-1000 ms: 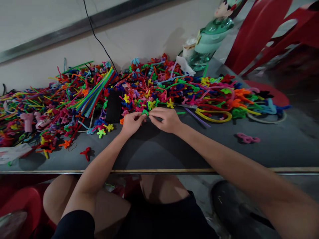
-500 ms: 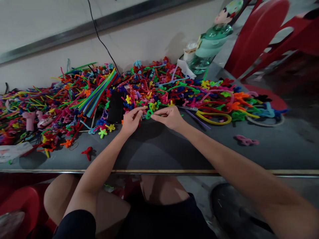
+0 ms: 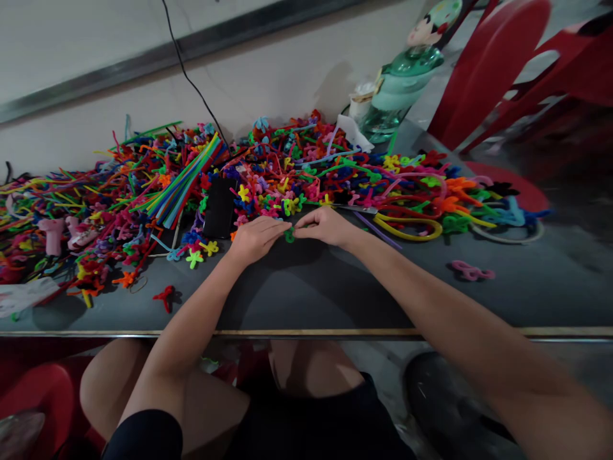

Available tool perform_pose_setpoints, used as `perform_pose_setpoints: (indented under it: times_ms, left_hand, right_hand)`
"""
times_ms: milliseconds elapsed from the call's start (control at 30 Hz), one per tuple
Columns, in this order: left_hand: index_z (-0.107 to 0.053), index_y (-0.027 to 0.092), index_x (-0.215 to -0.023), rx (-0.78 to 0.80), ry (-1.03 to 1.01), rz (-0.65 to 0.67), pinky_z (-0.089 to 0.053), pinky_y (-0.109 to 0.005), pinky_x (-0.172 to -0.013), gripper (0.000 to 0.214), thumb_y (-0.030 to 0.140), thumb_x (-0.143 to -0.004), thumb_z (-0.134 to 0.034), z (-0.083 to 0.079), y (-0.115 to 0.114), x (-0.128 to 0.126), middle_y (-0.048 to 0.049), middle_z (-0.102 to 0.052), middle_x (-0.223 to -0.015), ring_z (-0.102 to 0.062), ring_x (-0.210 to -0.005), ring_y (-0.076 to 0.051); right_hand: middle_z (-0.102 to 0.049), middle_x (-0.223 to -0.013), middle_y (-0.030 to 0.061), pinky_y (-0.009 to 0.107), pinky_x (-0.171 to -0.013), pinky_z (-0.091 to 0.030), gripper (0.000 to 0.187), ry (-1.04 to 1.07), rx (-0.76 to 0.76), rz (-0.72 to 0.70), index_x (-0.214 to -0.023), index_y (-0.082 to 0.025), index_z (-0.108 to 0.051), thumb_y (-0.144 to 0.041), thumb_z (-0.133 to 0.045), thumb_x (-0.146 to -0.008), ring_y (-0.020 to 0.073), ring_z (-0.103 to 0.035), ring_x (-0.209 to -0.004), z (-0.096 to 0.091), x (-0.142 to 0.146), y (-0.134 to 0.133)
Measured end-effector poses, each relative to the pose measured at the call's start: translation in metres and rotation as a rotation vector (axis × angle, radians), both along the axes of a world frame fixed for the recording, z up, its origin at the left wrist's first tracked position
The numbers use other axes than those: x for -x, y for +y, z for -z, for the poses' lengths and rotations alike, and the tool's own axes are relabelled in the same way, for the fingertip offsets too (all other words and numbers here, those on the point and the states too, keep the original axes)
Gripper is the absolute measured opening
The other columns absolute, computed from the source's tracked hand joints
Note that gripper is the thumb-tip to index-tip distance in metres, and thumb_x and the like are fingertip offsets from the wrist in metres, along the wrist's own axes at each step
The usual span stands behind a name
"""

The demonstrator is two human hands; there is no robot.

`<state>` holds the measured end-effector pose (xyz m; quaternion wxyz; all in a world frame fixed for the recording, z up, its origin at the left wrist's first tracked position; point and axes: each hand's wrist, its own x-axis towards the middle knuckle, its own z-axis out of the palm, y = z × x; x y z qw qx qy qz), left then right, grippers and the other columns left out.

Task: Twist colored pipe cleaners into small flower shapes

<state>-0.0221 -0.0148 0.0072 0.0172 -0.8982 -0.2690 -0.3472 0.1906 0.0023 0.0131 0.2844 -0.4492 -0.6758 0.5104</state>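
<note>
My left hand (image 3: 255, 237) and my right hand (image 3: 326, 227) meet over the dark grey table (image 3: 306, 294), fingertips pinched together on a small green pipe-cleaner piece (image 3: 289, 235) between them. Both hands rest low on the tabletop. Just behind them lies a big heap of coloured pipe cleaners and twisted flower shapes (image 3: 287, 172). A bundle of straight pipe cleaners (image 3: 184, 179) slants through the heap to the left, next to a black phone (image 3: 219, 207).
Yellow-handled scissors (image 3: 405, 225) lie right of my hands. A pink twisted piece (image 3: 470, 271) and a red one (image 3: 165, 298) lie apart. A green bottle (image 3: 397, 89) stands at the back, red plastic chairs (image 3: 502, 64) beyond. The table's front edge (image 3: 306, 333) runs above my knees.
My hands lifted the green piece slightly half a second ago, fingers spread; now they have lowered to the table and closed together on it. The camera shifted slightly.
</note>
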Motion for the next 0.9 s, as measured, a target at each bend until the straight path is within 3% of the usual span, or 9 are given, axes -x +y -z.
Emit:
perform_pose_setpoints:
  times_ms: [133, 367, 467, 667, 900]
  left_hand:
    - [-0.064, 0.02, -0.112, -0.034, 0.083, 0.006, -0.053, -0.03, -0.088, 0.026, 0.019, -0.095, -0.044, -0.0034, -0.0018, 0.0033, -0.0071, -0.071, -0.101, -0.065, -0.099, -0.015]
    - [-0.063, 0.017, -0.104, -0.101, 0.275, -0.031, -0.053, -0.027, -0.082, 0.024, 0.025, -0.096, -0.042, -0.0084, -0.0009, -0.0036, -0.0071, -0.07, -0.095, -0.064, -0.097, -0.016]
    - [-0.063, 0.017, -0.102, -0.056, 0.272, -0.044, -0.053, -0.027, -0.08, 0.025, 0.025, -0.097, -0.04, -0.0085, 0.0005, -0.005, -0.0077, -0.069, -0.093, -0.064, -0.096, -0.017]
    - [-0.062, 0.017, -0.109, -0.156, 0.188, -0.087, -0.053, -0.027, -0.081, 0.026, 0.02, -0.097, -0.039, -0.004, -0.0001, -0.003, -0.0072, -0.07, -0.096, -0.064, -0.095, -0.016]
    - [-0.064, 0.019, -0.1, -0.072, 0.161, -0.044, -0.05, -0.028, -0.08, 0.026, 0.022, -0.096, -0.038, -0.0017, 0.0045, -0.0026, -0.0063, -0.068, -0.091, -0.063, -0.091, -0.015]
  right_hand:
    - [-0.05, -0.046, -0.004, 0.023, -0.044, -0.022, 0.026, 0.029, 0.054, -0.051, -0.068, -0.015, -0.074, -0.04, -0.073, -0.059, 0.0051, -0.032, -0.044, -0.003, -0.003, 0.0012]
    - [-0.043, -0.044, -0.0066, 0.022, -0.043, -0.017, 0.033, 0.045, 0.021, -0.198, -0.075, -0.015, -0.075, -0.045, -0.075, -0.062, 0.0034, -0.026, -0.043, 0.0003, -0.0072, 0.0009]
    - [-0.04, -0.043, -0.0069, 0.022, -0.042, -0.016, 0.035, 0.058, -0.004, -0.176, -0.075, -0.015, -0.075, -0.048, -0.076, -0.062, 0.0032, -0.024, -0.043, 0.0022, -0.0062, 0.0005]
    - [-0.034, -0.039, -0.0081, 0.024, -0.041, -0.012, 0.034, 0.023, 0.002, -0.047, -0.072, -0.015, -0.076, -0.046, -0.078, -0.059, 0.003, -0.018, -0.041, -0.0029, -0.0049, -0.0026]
    - [-0.033, -0.038, -0.0085, 0.024, -0.041, -0.013, 0.032, 0.011, 0.001, -0.075, -0.073, -0.016, -0.076, -0.046, -0.076, -0.062, 0.003, -0.017, -0.04, -0.0035, -0.0026, -0.0046]
